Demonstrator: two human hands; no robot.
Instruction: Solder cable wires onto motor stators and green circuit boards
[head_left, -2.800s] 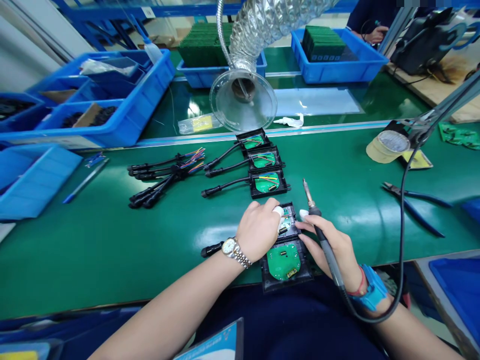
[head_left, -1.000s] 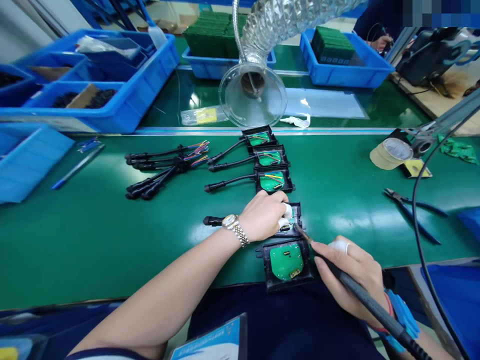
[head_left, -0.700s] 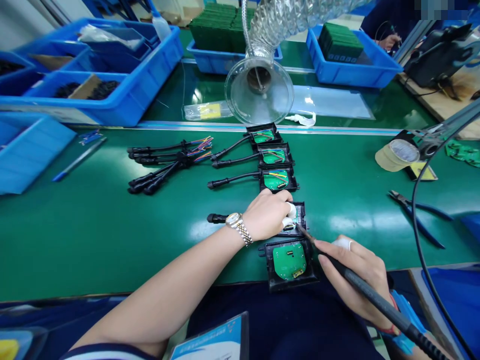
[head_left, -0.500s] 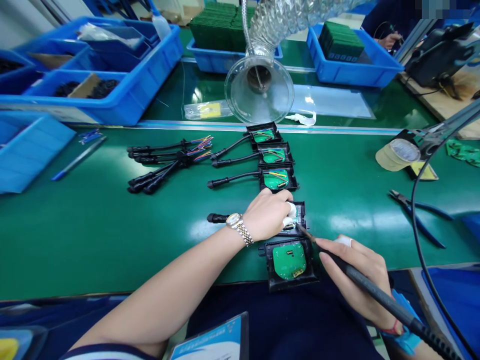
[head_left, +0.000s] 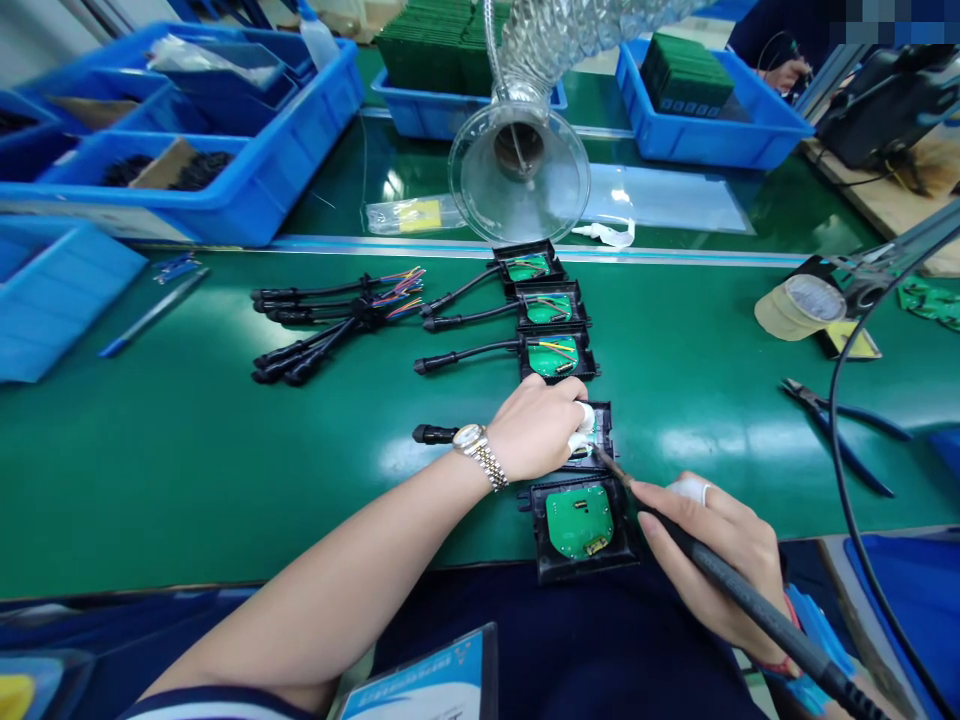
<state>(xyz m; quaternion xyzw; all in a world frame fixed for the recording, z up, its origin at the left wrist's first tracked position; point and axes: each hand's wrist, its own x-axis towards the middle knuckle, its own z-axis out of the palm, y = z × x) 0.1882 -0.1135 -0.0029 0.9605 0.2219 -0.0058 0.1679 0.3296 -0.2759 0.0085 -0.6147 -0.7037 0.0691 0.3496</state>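
My left hand (head_left: pixel 538 430), with white covers on its fingertips, is closed in a pinch over a circuit board in a black housing (head_left: pixel 604 425); what it pinches is hidden. A black cable with a connector (head_left: pixel 433 435) runs under this hand. My right hand (head_left: pixel 720 560) is closed around a soldering iron (head_left: pixel 739 580), its tip at that board beside my left fingertips. Nearer me lies another housing (head_left: pixel 551 570) with a bare green board (head_left: pixel 579 522). Beyond my left hand, three housings with wired boards (head_left: pixel 553 355) are lined up, cables pointing left.
Several loose cables (head_left: pixel 322 330) lie at the left, near a pen (head_left: pixel 154 312). A clear fume hood (head_left: pixel 480 200) hangs above the back. Cutting pliers (head_left: pixel 840 430) and a round tub (head_left: pixel 799 305) are at the right. Blue bins (head_left: pixel 247 215) line the back; another person's hand (head_left: pixel 786 75) shows far off.
The view shifts very slightly. Both hands and the soldering iron stay at the same board, with almost no visible movement.
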